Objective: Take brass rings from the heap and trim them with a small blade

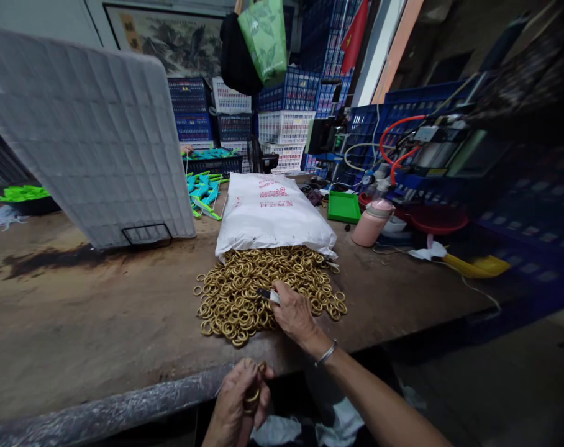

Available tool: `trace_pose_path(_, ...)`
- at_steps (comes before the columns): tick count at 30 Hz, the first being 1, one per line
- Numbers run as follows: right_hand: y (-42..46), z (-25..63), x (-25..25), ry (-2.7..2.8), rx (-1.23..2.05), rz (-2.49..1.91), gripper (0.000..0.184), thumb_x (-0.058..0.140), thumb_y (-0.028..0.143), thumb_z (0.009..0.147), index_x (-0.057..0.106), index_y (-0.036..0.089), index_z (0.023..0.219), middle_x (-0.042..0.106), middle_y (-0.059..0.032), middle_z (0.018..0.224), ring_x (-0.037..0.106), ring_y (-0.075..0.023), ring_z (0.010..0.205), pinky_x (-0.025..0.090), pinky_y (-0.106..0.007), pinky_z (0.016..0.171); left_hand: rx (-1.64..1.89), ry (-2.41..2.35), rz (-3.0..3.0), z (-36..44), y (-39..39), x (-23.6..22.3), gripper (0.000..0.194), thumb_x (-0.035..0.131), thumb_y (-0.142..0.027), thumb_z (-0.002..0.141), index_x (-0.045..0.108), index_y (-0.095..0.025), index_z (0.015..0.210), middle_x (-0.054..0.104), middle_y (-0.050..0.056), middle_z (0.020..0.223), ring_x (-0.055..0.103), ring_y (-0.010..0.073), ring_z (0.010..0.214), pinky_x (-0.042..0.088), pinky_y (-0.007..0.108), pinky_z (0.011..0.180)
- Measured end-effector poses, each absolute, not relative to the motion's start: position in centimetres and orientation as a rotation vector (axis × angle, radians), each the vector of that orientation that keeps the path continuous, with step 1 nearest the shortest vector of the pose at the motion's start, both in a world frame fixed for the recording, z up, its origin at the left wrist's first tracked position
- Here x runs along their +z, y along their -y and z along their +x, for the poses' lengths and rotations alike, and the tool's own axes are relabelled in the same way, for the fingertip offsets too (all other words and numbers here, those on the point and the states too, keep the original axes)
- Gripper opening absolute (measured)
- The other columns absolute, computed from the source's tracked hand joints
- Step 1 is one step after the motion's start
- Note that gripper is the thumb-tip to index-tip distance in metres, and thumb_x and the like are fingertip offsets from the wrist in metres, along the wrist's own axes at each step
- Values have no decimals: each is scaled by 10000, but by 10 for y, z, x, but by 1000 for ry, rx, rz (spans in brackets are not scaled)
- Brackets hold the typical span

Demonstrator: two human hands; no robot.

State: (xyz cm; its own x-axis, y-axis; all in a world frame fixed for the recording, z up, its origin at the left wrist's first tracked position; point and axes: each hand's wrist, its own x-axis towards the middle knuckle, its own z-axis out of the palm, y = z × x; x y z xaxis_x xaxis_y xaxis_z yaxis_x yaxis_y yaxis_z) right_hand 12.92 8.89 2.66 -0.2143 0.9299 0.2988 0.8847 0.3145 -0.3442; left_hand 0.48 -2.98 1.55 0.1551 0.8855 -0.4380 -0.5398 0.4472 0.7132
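Note:
Gold-coloured rings (245, 304) lie in a wide heap on the table, spilling from the mouth of a white woven sack (275, 214) with red print. Over the right part of this heap, my right hand (294, 313) is closed around a small tool (269, 295) with a pale body and a dark tip; its exact kind is unclear. The tip points left, just above the rings. Closer to me, at the front edge of the table, my left hand (240, 391) has its fingers curled around a few gold rings (251, 397).
A large grey-white padded panel (100, 143) stands upright at left. Right of the sack are a green tray (343, 207), a pink bottle (372, 223) and a yellow scoop (477, 266). Turquoise and green pieces (205, 189) lie behind. Stacked crates (286, 127) line the back.

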Motion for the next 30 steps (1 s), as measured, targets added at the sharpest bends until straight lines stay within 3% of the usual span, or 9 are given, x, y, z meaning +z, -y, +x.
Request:
trace_pose_path(3,-100,120,31,2184,112,-1667,152,442,178,792,515,208,922,619,-24,864,553,-147,741,248,-254,592,1124,-911,395,1,27,16,278,664,-393,647,552,-164,758,588,12,675,407,51,408,222,159,330)
trace_pose_path(6,-105,118,30,2230,97,-1687,145,435,150,783,528,208,878,613,-22,843,548,-144,735,239,-256,586,1113,-877,311,-2,26,15,362,695,-387,605,568,-186,878,582,2,672,461,78,460,255,160,345)
trace_pose_path(14,-107,125,25,2190,68,-1672,118,438,118,754,522,192,789,602,-3,734,523,-121,649,200,-263,549,1121,-866,219,-2,24,8,281,730,-355,582,561,-131,603,583,23,650,510,95,524,290,175,406)
trace_pose_path(22,-102,132,20,2118,127,-1676,108,449,160,780,533,195,838,615,-5,742,530,-123,652,221,-246,568,1126,-915,271,5,20,4,308,703,-387,612,522,-140,589,527,-15,536,448,63,438,225,161,370)
trace_pose_path(30,-114,120,16,2205,90,-1609,151,449,164,781,545,201,892,603,-30,831,535,-139,720,253,-245,589,1098,-1023,277,7,13,-17,426,749,-487,484,510,-153,600,515,-28,491,429,62,378,181,158,317)
